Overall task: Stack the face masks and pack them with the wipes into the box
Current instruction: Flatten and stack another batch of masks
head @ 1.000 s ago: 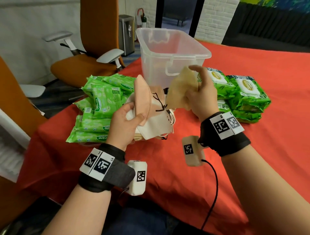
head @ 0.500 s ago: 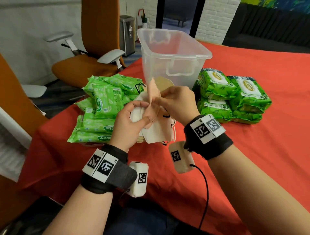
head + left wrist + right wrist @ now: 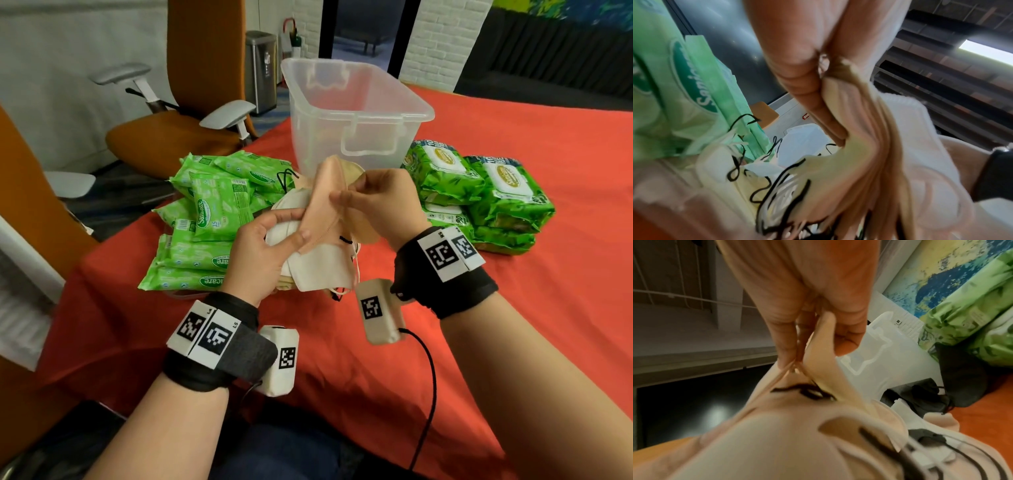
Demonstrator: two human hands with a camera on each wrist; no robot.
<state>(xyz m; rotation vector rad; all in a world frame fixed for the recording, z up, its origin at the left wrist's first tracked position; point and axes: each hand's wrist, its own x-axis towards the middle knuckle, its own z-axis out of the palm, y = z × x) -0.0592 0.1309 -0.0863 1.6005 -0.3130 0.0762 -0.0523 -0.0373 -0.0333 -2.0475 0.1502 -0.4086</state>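
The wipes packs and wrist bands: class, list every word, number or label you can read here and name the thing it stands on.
"Sanicare" and "15": light green wipes pack, top of left pile.
"care": end of the brand, lowest left pack.
"80": right-hand dark green pack.
"LS": left wrist band.
"RS": right wrist band.
Yellow oval logos on the right packs: too blurred.

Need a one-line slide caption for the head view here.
Both hands, left and right, pinch a peach face mask over a held mask stack, wipe packs and clear box behind.
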